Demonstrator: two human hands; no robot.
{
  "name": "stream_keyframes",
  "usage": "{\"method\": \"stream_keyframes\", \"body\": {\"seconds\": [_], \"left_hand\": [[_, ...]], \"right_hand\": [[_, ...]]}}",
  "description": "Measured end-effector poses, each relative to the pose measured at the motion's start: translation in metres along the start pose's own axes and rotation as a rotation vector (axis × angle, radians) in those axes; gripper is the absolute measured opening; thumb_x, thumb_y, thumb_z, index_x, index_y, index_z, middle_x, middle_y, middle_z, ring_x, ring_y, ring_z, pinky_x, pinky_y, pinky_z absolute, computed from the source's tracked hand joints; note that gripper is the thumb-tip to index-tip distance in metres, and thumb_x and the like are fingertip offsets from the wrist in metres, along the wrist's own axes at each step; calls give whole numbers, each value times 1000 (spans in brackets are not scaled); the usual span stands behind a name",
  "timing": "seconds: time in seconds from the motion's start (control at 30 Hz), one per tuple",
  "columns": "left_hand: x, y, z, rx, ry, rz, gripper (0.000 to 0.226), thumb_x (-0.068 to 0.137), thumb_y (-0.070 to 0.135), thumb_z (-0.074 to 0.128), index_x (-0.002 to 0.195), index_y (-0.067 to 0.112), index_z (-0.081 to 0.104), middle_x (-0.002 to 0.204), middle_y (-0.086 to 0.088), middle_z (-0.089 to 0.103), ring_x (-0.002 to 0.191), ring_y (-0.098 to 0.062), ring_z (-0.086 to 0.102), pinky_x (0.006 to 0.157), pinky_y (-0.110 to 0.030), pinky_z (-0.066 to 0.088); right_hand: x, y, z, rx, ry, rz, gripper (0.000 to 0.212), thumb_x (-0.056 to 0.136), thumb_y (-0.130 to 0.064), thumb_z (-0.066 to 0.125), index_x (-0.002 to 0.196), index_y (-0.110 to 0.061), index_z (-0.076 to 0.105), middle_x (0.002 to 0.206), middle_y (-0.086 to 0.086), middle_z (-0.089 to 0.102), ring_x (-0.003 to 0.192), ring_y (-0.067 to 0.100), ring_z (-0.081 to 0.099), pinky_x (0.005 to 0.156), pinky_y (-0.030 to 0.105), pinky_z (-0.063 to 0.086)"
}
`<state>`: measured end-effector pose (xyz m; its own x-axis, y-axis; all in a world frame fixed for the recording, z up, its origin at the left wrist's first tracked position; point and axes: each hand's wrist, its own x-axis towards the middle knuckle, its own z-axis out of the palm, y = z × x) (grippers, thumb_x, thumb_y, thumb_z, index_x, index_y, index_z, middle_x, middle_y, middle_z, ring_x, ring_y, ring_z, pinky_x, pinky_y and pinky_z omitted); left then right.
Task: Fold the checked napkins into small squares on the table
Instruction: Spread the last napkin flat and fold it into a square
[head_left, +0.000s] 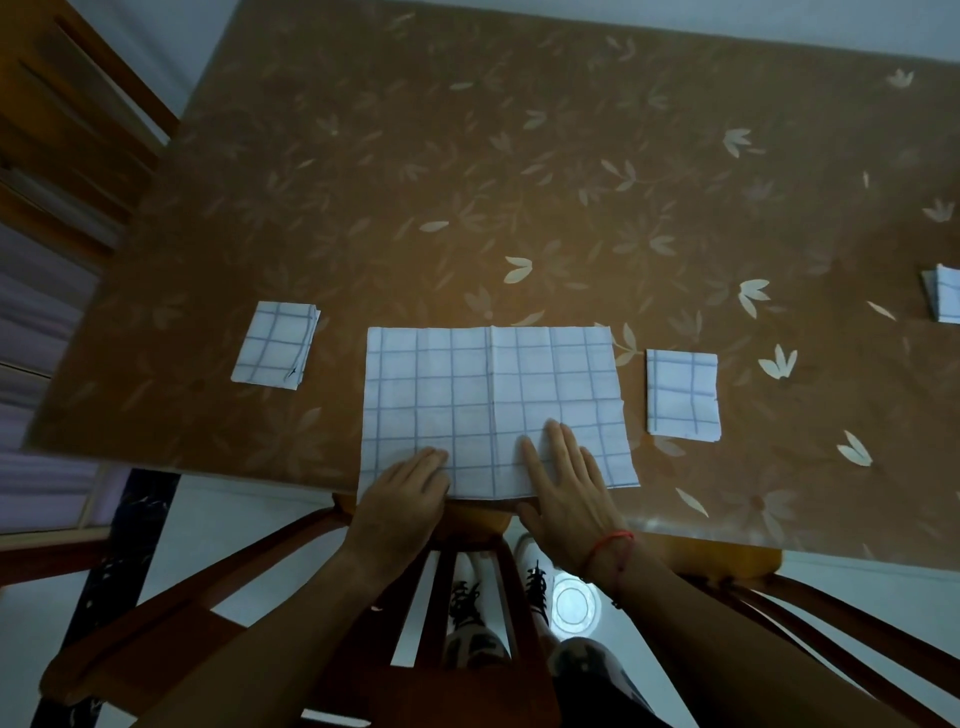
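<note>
Landmark: the large white cloth napkin with thin blue check lines (493, 405), lying flat and unfolded as a wide rectangle at the near edge of the brown table with its pale leaf-print cover (467, 156).
Containers: I see none; everything lies straight on the table cover.
Napkin count: four checked napkins in all, one large open one and three folded ones.
Folded square, left: a small folded white-and-blue checked square (275, 344) lies left of the large napkin, apart from it, slightly skewed.
Folded square, right: a second small folded checked square (682, 396) lies just right of the large napkin, not touching it.
Folded piece, far right: a third folded checked piece (943, 300) sits well to the right of the large napkin, cut by the frame edge, so I cannot tell its full shape.
Crease: a vertical fold line runs down the middle of the large napkin.
My left hand (405, 493): palm down, fingers pressed together and somewhat curled, resting on the large napkin's near left part; it grips nothing.
My right hand (566, 483): flat, fingers spread, pressing on the large napkin's near edge right of the crease; a red string bracelet (610, 545) circles that wrist.
Below the table edge: wooden chair rails (218, 577) and my shoes.
</note>
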<state>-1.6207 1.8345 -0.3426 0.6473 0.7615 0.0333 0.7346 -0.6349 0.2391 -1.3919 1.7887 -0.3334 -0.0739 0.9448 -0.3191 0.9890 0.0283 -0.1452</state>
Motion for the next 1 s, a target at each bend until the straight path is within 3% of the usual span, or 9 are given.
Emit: {"method": "stream_keyframes", "body": {"seconds": [0.13,0.2,0.33,0.4,0.47,0.57,0.73,0.83,1.0], "left_hand": [[9,-6,-1,-8,36,21,11,85,8,65,94,4,68,118,-19,65,113,-30,62,91,-41,54],[18,-11,-2,-16,49,-1,21,91,15,51,98,3,67,119,-19,65,114,-30,62,91,-41,54],[36,-20,-10,-22,68,-22,22,93,16,50,98,2,67,119,-20,65,114,-31,61,92,-40,53],[36,-23,-12,-29,63,0,18,92,15,53,96,3,67,120,-19,64,115,-31,60,94,-40,52],[30,-21,-11,-46,46,22,16,90,13,54,94,4,66,119,-19,65,115,-30,59,94,-42,52],[21,-13,-10,-83,6,26,14,86,12,57,96,5,65,115,-16,66,112,-28,60,91,-40,53],[22,-6,-10,-62,-34,-8,34,70,8,72,104,5,64,116,-15,64,110,-30,60,89,-40,54],[27,-6,-7,-11,-4,-14,43,71,-4,61,113,1,64,125,-20,61,116,-33,58,92,-43,52],[45,-21,-5,36,3,-12,42,76,-2,72,117,1,65,133,-21,56,125,-34,53,97,-47,49]], "right_hand": [[10,-2,-4,35,-10,-2,75,89,-58,37,148,-14,21,155,26,15,144,41,15,113,56,25],[18,-3,-8,49,-15,0,75,88,-58,32,148,-14,21,154,27,15,144,42,15,113,56,26],[34,-1,-22,50,-3,3,85,85,-69,13,143,-13,37,151,30,25,140,44,24,109,56,31],[34,2,-24,37,51,-59,72,83,-65,26,128,-17,56,145,29,36,135,43,36,103,54,38],[28,6,-21,42,155,-118,46,80,-51,41,101,-21,69,133,23,53,125,39,50,93,48,48],[21,8,-15,52,243,-154,23,75,-35,49,71,-24,69,105,6,66,96,29,62,71,34,51],[25,6,-11,45,338,-167,12,71,-22,57,64,-22,67,75,-3,63,68,21,59,55,29,45],[36,6,-14,41,376,-141,11,60,-11,73,64,-20,68,70,-2,63,63,21,59,51,29,45],[50,6,-28,77,464,-137,7,63,-14,68,68,-19,67,72,-1,62,67,22,57,55,30,44]]}}
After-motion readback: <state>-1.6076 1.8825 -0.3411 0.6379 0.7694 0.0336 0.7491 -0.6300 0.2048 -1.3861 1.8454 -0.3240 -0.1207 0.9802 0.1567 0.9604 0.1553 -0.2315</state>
